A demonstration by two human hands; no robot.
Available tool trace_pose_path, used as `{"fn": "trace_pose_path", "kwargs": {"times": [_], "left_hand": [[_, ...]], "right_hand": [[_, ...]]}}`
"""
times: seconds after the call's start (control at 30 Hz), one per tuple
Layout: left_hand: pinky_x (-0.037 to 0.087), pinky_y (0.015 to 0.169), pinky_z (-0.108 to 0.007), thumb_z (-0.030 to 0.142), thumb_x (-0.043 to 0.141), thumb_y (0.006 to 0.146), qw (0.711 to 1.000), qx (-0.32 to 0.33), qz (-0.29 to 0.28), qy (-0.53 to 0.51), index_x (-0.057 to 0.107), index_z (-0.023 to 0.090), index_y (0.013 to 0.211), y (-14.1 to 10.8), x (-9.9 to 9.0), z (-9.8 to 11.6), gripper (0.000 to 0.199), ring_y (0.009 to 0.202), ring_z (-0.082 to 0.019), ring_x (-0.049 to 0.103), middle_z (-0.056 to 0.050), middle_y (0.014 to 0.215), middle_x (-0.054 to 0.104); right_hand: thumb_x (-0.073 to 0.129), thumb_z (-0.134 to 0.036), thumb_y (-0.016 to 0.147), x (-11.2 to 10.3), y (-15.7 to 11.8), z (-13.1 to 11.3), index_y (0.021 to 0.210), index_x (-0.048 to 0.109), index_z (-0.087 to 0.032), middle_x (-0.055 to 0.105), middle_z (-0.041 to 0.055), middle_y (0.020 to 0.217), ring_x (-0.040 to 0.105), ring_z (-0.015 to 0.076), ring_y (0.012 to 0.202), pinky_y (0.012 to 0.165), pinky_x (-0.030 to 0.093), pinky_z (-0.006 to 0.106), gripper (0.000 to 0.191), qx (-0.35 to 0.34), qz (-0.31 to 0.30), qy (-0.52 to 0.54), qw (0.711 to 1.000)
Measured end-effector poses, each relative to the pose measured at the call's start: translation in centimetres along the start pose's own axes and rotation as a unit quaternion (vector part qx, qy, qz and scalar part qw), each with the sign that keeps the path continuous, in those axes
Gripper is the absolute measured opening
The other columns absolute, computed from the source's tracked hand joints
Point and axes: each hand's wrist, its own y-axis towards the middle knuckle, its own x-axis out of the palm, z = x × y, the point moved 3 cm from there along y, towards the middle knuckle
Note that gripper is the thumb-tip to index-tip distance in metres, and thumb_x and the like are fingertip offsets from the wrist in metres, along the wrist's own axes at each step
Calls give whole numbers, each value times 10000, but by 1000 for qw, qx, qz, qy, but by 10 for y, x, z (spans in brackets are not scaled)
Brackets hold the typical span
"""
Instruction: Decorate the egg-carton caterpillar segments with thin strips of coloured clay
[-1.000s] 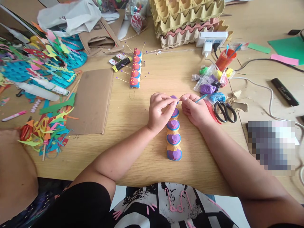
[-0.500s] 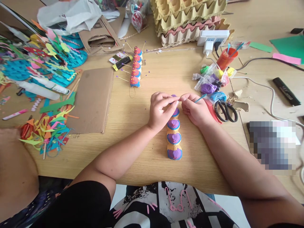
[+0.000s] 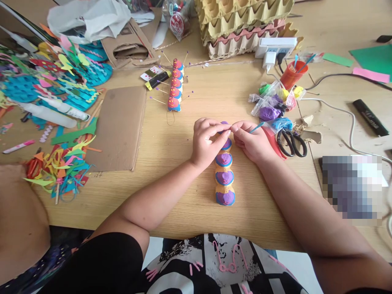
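Note:
My left hand (image 3: 206, 141) is closed in a pinch above the far end of an egg-carton strip (image 3: 225, 178) with purple and blue clay on its bumps. What its fingertips hold is too small to make out. Close against them are the fingertips of my right hand (image 3: 251, 143), which is closed around a thin blue stick (image 3: 257, 127) that points up to the right. The strip lies lengthwise on the table, its far bumps partly hidden by my hands. Farther off stands a second strip (image 3: 175, 87) in red and blue, with purple-tipped sticks along its sides.
Black-handled scissors (image 3: 291, 143) and bagged coloured clay (image 3: 271, 108) lie on the right, near a red cup (image 3: 292, 75). Stacked egg trays (image 3: 245, 28) and a power strip (image 3: 274, 47) are behind. Cardboard (image 3: 119, 128) and paper scraps (image 3: 63, 163) lie left. Another person's arm (image 3: 23, 224) shows at the left edge.
Both hands stay almost in place, with their fingertips still together. The view has shifted very slightly; nothing has visibly been picked up or put down.

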Motion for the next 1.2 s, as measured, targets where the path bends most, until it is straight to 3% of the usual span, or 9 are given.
{"fn": "trace_pose_path", "kwargs": {"times": [0.27,0.5,0.83,1.2], "left_hand": [[518,1024,-398,416,723,1019,999,-19,-15,26,840,294,1037,1,-1,0,171,1034,-206,654,-39,994,736],[499,1020,-395,412,711,1028,1000,2,0,15,840,287,1024,2,-2,0,180,1015,-200,646,-32,965,727],[519,1003,-400,415,713,1025,999,3,-4,49,843,290,1014,4,-3,0,181,1009,-203,651,-37,953,732],[524,1014,-380,447,667,1050,1000,-14,4,12,844,282,1048,3,-3,0,242,1018,-199,663,-39,982,753]], "right_hand": [[930,-662,714,0,-1,0,796,705,-191,444,-63,539,307,81,505,472,187,265,529,3,-3,-6,1000],[931,-639,720,3,-2,-3,750,697,-179,322,-89,533,247,64,492,476,158,257,517,11,-6,35,999],[906,-639,749,1,-2,-2,699,678,-187,383,-66,522,279,73,489,471,188,267,508,3,2,-6,1000],[908,-630,754,1,-2,-1,808,706,-202,427,-65,534,285,82,490,467,167,270,477,8,5,-10,1000]]}}
